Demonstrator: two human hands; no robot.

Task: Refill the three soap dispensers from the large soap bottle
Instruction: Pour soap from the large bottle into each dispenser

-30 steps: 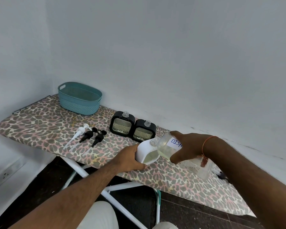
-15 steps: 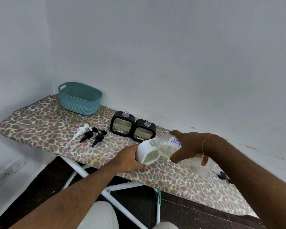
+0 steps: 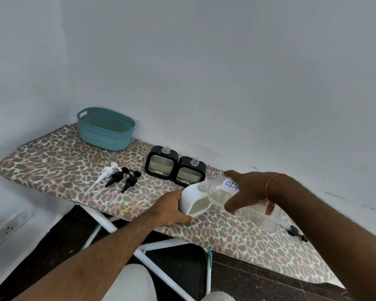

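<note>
My right hand grips the large clear soap bottle, tipped over with its mouth at the open neck of the white dispenser. Pale yellow soap lies in the bottle's lower end. My left hand holds the white dispenser by its left side on the leopard-print board. Two black square dispensers stand side by side behind it, necks open. Three pump heads lie to their left: one white, two black.
A teal woven basket sits at the board's far left by the wall. A small black cap lies on the board to the right. The board's white legs stand over a dark floor. A wall socket is low left.
</note>
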